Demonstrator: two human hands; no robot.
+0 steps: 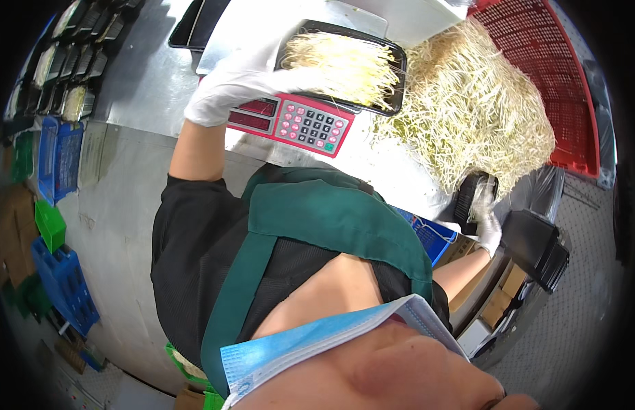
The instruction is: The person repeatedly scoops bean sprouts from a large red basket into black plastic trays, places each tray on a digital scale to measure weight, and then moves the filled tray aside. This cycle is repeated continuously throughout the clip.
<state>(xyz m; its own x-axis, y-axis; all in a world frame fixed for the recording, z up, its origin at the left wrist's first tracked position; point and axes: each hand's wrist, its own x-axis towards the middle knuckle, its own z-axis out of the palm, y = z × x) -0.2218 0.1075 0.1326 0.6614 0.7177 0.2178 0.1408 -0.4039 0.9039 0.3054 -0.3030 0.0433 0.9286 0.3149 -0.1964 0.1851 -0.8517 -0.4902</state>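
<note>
My left hand [230,87], in a white glove, grips the left end of a black plastic tray [402,77], with the thumb along the near side. Pale bean sprouts [343,64] fill this tray, which sits on a red electronic scale [343,146] with a keypad. Glare hides part of the glove's outline. Over at the right, my right hand [486,225], also gloved in white, is blurred by motion. Its fingers are around the edge of a smaller-looking black ribbed tray [463,202], at the near edge of a large heap of bean sprouts [481,102].
A red perforated crate [553,77] lies tipped behind the heap. Stacked black trays [533,241] stand beyond my right hand. Several filled trays [74,59] line the far left of the metal table [138,87]. A blue basket [61,159] and a green bin [50,225] stand below.
</note>
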